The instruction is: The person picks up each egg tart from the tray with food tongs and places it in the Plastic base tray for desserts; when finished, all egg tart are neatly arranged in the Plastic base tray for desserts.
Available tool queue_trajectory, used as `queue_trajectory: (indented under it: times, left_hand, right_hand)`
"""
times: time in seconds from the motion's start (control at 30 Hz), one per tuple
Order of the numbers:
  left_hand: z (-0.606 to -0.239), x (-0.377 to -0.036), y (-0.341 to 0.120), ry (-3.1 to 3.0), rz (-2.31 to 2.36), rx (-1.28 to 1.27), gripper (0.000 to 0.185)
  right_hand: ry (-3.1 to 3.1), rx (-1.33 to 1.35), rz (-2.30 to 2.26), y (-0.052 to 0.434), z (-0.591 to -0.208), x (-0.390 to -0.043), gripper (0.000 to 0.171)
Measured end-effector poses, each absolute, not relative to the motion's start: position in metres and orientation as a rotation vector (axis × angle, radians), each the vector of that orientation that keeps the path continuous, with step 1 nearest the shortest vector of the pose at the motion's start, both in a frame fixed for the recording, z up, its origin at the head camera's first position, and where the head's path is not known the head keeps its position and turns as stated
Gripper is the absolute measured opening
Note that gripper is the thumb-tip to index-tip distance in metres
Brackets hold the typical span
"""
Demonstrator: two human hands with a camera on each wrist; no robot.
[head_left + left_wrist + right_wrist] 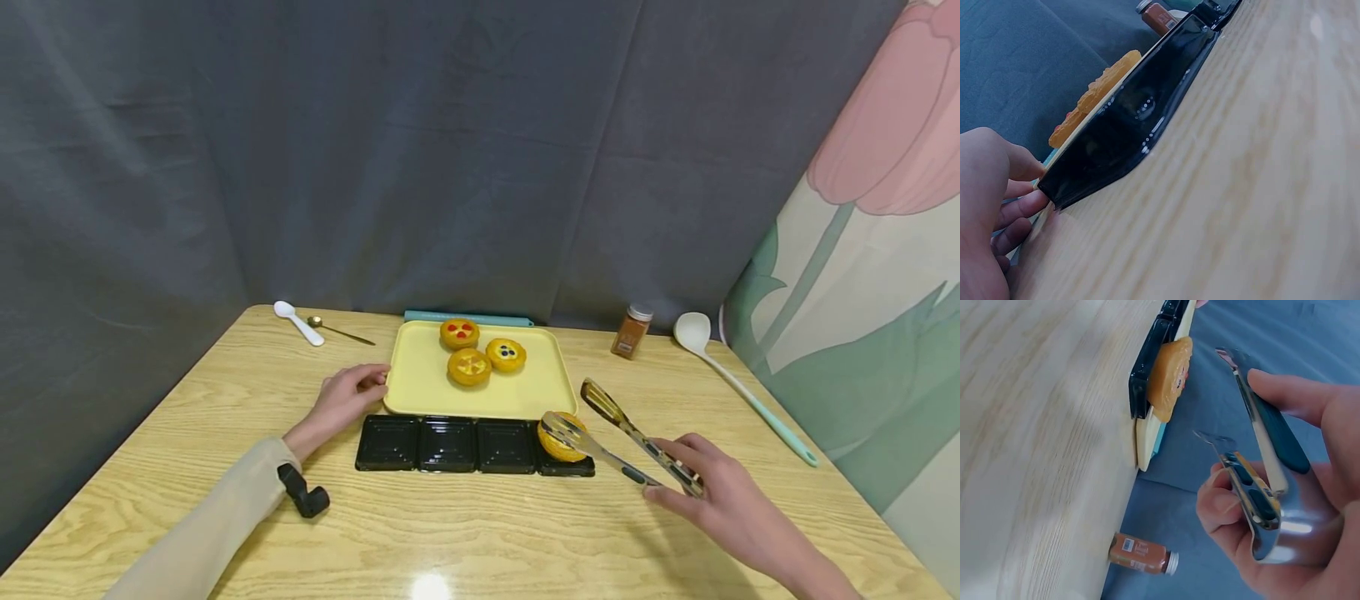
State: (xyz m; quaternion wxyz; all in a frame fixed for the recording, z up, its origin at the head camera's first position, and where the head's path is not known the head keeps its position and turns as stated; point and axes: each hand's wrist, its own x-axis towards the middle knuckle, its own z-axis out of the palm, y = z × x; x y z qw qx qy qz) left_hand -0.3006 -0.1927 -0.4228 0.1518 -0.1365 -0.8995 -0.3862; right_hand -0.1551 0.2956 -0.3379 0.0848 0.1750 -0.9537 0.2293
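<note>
My left hand (348, 398) holds the left edge of the yellow tray (420, 392) between thumb and fingers, close to the corner of the black compartment tray (1116, 125). Three tarts lie on the yellow tray: a red-topped tart (459, 333), a blueberry tart (506, 354) and a tart with yellow pieces (469, 367). My right hand (723, 500) grips metal tongs (1266, 437), their arms spread apart. One tong tip overlaps another tart (555, 446) in the rightmost compartment of the black tray; the other tip stands off to the right. That tart's top is partly hidden.
A white spoon (298, 323) and a small gold spoon (341, 332) lie at the back left. Behind the yellow tray runs a teal rod (468, 317). A spice jar (632, 332) and a long white-and-green ladle (738, 383) are at the right. A dark curtain (412, 167) closes off the back.
</note>
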Motion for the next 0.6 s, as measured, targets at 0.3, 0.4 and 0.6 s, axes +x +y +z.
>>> queue_trajectory:
  times: [0.3, 0.4, 0.6]
  left_hand:
    - [-0.424, -0.302, -0.193, -2.588, -1.114, -0.384, 0.037]
    - [-0.424, -0.302, -0.193, -2.587, -1.114, -0.386, 0.037]
    - [-0.424, -0.302, -0.193, -2.586, -1.122, -0.388, 0.037]
  right_hand:
    - [-2.796, 0.503, 0.632, 0.283, -0.333, -0.169, 0.056]
    - [-2.76, 0.525, 0.609, 0.278, -0.331, -0.178, 0.054]
    - [-2.708, 0.57, 0.589, 0.272, -0.329, -0.196, 0.051]
